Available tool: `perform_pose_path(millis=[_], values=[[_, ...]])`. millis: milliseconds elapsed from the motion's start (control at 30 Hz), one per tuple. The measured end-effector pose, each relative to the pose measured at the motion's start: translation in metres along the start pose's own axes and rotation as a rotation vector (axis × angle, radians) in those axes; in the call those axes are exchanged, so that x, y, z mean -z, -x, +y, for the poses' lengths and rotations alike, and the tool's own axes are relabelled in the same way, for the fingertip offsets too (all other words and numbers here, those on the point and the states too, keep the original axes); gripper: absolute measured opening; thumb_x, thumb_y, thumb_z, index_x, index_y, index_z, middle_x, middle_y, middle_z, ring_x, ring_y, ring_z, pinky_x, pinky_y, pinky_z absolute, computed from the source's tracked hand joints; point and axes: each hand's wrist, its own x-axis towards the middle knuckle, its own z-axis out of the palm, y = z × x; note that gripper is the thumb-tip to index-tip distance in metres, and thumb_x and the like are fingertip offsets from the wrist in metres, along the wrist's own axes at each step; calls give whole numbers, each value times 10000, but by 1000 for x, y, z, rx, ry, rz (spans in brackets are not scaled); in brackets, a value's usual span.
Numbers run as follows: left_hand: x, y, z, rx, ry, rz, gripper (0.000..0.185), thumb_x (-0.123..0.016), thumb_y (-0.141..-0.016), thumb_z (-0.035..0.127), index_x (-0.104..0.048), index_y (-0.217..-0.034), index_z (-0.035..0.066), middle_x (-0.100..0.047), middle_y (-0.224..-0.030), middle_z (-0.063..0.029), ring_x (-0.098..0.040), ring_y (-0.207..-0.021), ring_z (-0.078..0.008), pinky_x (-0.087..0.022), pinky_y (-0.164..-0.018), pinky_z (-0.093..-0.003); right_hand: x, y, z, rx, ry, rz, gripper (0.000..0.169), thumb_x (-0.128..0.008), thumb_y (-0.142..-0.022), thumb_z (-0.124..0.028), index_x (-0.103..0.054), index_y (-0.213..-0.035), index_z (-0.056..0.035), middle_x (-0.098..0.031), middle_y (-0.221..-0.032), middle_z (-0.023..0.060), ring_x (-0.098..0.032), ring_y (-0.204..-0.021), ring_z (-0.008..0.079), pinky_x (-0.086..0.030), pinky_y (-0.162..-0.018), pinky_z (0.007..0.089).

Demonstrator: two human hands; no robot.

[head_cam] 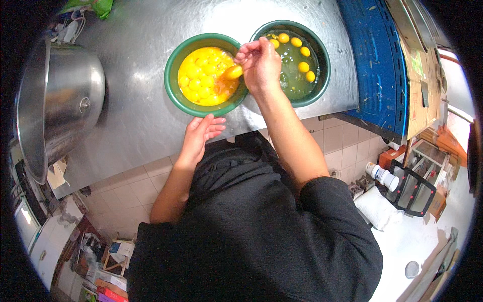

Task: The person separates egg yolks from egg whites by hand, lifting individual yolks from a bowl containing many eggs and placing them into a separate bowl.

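A green plastic bowl [169,90] on the metal table holds many egg yolks [202,77]. To its right, a second green bowl [327,68] contains egg white with several whole yolks [303,67]. My right hand [263,64] is over the place where the two rims meet, fingers curled. At its underside, above the left bowl's right inner edge, an egg yolk [234,71] shows; whether the fingers grip it is hidden. My left hand [205,132] is at the near rim of the left bowl, palm up with fingers apart, and holds nothing.
A large steel pot [75,81] lies on its side at the left of the steel table [132,124]. Blue metal equipment [371,64] stands along the table's right end, with cardboard [419,87] beside it. White tubs [382,176] and a white sack [377,207] are at lower right.
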Motion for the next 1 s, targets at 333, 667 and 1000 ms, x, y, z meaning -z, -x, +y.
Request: perform_pose_path(millis=[333, 667, 1000], values=[[1, -1, -2, -10, 6, 0, 259, -479, -893, 248, -483, -961, -3, -605, -984, -180, -617, -824, -205, -489, -716, -285, 51, -30, -101, 311, 1020, -114, 246, -547, -845, -161, -566, -1058, -39, -612, -938, 96, -594, -731, 118, -469, -580, 214], [-1, 1, 2, 8, 10, 7, 259, -486, -890, 251, -493, -986, 10, -613, -968, -143, -603, -805, -169, -466, -711, -265, 78, -60, -80, 493, 2137, -484, 413, -650, -696, -225, -544, -1086, -145, -554, -970, 147, -584, -822, 324, -487, -706, 407], [1, -1, -1, 11, 12, 4, 255, -488, -889, 252, -492, -987, 17, -613, -971, -143, -605, -814, -173, -465, -715, -267, 100, -92, -55, 383, 2043, -418, 307, -585, -734, -197, -548, -1026, -109, -594, -839, 148, -600, -743, 320, -486, -640, 409]])
